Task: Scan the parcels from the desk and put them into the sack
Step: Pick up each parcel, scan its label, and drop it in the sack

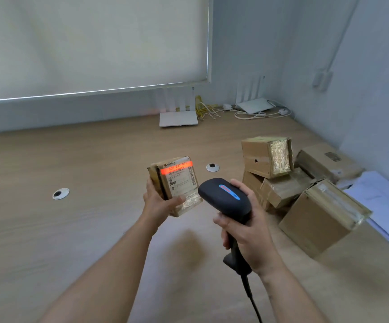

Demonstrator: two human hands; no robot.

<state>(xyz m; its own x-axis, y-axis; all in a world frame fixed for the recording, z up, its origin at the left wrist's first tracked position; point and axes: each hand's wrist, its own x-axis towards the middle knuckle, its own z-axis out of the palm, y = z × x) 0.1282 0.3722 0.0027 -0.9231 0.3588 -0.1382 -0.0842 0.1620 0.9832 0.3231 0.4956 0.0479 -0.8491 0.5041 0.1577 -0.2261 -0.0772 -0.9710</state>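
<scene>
Left hand (pixel 159 202) grips small parcel (pixel 175 183) above the desk (pixel 72 229), label up. Right hand (pixel 247 227) clamped on scanner (pixel 226 197) handle; red beam across label. Remaining parcels (pixel 305 183) piled at desk's right side, beside white papers (pixel 386 201).

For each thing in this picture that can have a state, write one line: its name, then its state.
left hand: grips the small parcel.
small parcel: held above the desk, label toward the scanner, red beam across the label's top.
right hand: grips the scanner's handle.
scanner: lit, aimed at the label.
parcel pile: heaped on the desk, untouched.
window blind: drawn down.
</scene>
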